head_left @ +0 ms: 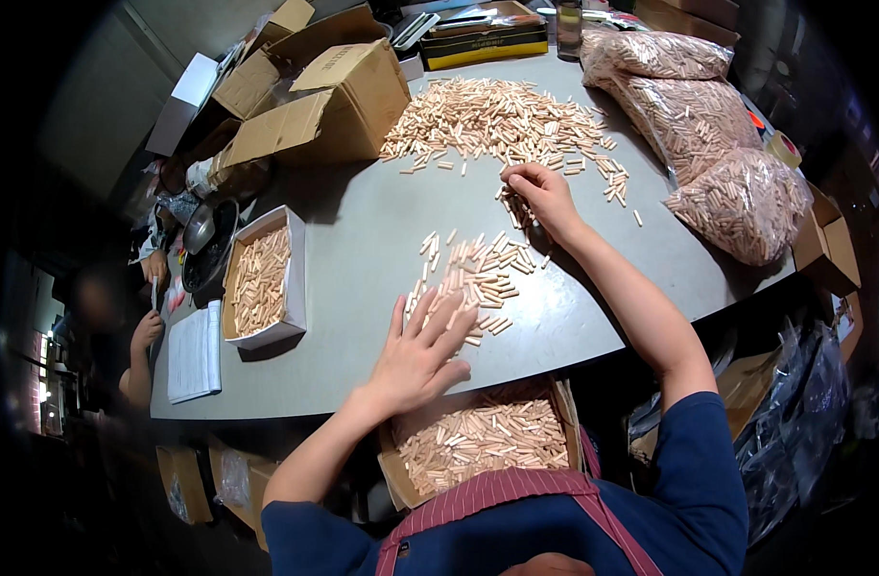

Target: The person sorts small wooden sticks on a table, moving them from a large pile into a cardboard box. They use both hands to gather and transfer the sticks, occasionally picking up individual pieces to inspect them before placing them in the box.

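My left hand (418,353) lies over the near edge of a small spread of short wooden dowels (492,272), its fingers stretched out and apart. Farther off, my right hand (543,200) is closed, with thumb and fingers curled together. It is beside a few shaded dowels (518,213), between the small spread and a large heap of dowels (497,120) at the back. What its fingertips hold, if anything, is hidden. Below the table's near edge, against my apron, a cardboard box of dowels (483,437) sits open.
On the left stand a white box of dowels (264,278) and a stack of papers (194,353). Bulging clear bags of dowels (699,120) fill the right side. An open carton (358,101) lies at back left. Another person's hand (148,329) shows at far left.
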`<state>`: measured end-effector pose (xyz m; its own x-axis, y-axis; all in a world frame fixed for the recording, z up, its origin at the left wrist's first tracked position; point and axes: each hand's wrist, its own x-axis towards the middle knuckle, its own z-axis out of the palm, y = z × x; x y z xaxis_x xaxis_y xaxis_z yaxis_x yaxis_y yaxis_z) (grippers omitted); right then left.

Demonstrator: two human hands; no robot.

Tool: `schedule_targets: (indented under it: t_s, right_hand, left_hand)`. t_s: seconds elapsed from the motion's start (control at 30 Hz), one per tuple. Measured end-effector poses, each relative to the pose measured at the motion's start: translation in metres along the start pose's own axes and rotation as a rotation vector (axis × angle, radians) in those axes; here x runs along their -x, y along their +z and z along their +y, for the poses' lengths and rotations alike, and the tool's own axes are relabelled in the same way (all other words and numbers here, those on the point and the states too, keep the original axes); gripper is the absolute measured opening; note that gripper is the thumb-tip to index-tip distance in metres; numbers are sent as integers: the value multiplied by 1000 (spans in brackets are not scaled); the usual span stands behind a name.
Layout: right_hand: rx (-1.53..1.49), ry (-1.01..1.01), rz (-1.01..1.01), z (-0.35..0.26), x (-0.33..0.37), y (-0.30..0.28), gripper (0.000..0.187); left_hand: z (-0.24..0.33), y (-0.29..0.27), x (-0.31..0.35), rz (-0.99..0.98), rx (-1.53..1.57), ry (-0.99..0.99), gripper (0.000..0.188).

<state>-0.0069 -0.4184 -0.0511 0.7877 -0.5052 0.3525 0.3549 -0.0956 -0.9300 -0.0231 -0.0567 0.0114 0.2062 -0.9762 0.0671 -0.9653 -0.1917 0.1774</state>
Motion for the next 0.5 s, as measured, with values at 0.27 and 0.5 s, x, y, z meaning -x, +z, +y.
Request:
schedule_targets:
  t_s: [0.27,0.5]
  right_hand:
    - [47,43,0,-5,3,2,25]
    - [114,-35,26,6,2,5,29]
  left_hand:
    - [12,4,44,-93,-100,-92,79]
    - [4,9,32,-9,-5,-264,96]
